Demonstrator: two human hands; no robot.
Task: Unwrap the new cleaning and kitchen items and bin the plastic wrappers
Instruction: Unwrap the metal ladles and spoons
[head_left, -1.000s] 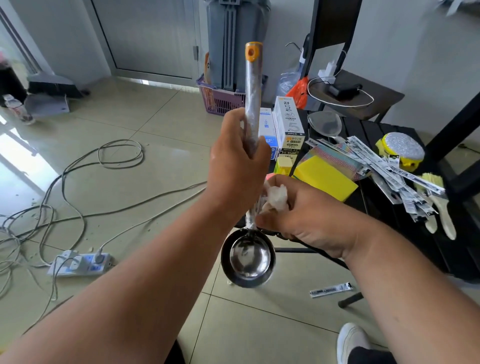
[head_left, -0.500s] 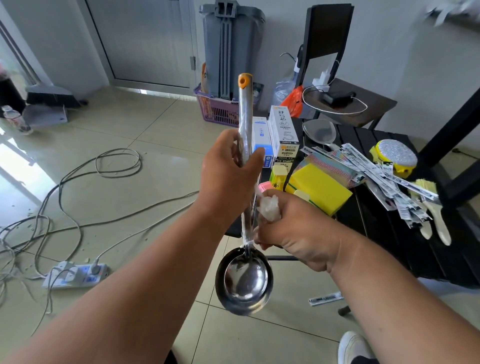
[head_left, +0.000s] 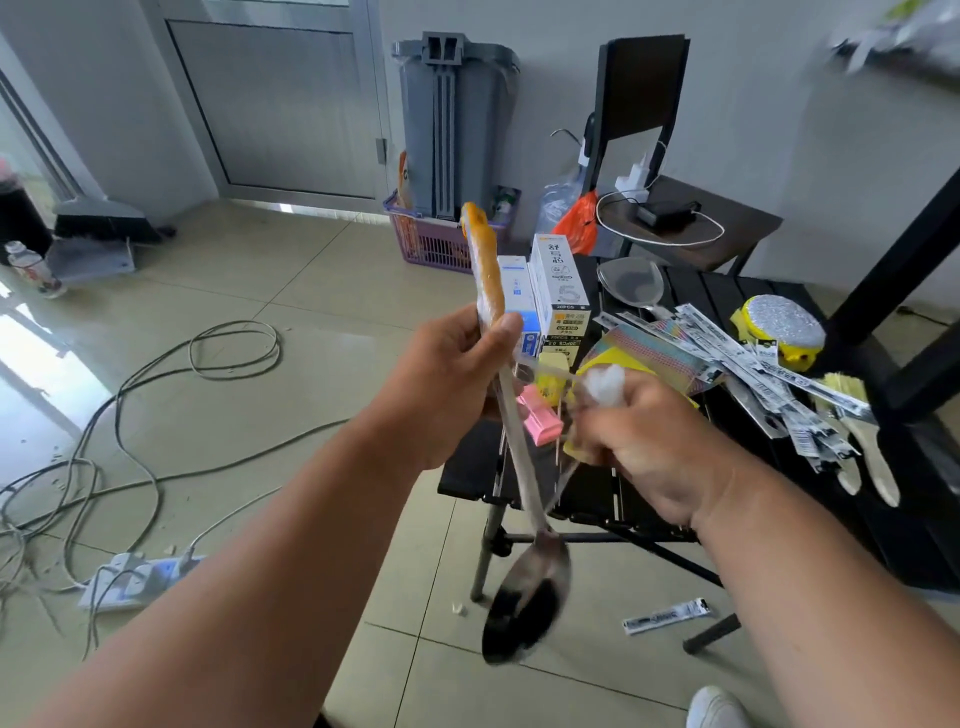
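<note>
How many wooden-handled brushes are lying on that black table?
2. Both brushes lie side by side at the table's right edge, one outside the other; others may hide under the packets.

The long steel ladle with the orange-tipped handle (head_left: 511, 441) hangs bowl-down from the left hand (head_left: 447, 384); right of that grip, the right hand (head_left: 649, 447) holds crumpled clear plastic wrapper (head_left: 602, 382), the black slatted table (head_left: 727, 301) behind.

Light: we see bright daylight entering from the left, with a white glare patch on the floor tiles (head_left: 31, 358).
Shadows: soft and faint under the black table (head_left: 779, 312).
Blur: the ladle (head_left: 524, 597) and right hand (head_left: 654, 441) smear with motion.
Distortion: we note wide-angle bending at the door frame (head_left: 161, 62) and at the picture's edges.
</note>
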